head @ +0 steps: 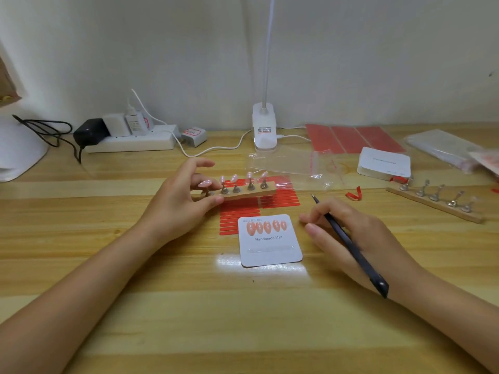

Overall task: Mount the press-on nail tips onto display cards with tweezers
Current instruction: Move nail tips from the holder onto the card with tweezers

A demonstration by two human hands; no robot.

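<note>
A wooden counter (162,306) fills the view, backed by a pale wall. At its rear left lies a white power strip (132,143) with a black adapter (90,132) and white chargers plugged in; near the middle stands the white clamp base of a lamp (264,130), its stem rising out of view. To the rear right lie red adhesive sheets (353,139), a clear zip bag (286,164), and a stack of blank white cards (384,164). A second wooden nail stand (434,205) with bare metal holders sits at the far right.

In the centre, a sheet of red adhesive strips (240,211) lies flat, and partly over its near edge rests the display card (270,241) printed "Handmade Nail", carrying a row of five peach nail tips (267,227) along its top.

The left hand (183,201) holds one end of a small wooden nail stand (243,191) lifted above the red strips, thumb under and fingers curled round it; a pink nail tip (206,183) lies against its fingers. Four more pale pink tips stand on the holders along the stand.

The right hand (351,236) rests on the counter just right of the card, its fingers curled round black tweezers (348,244), whose point aims up and away toward the stand. Whether the tweezer tips carry anything cannot be told. A small red scrap (355,194) lies beyond them.
</note>
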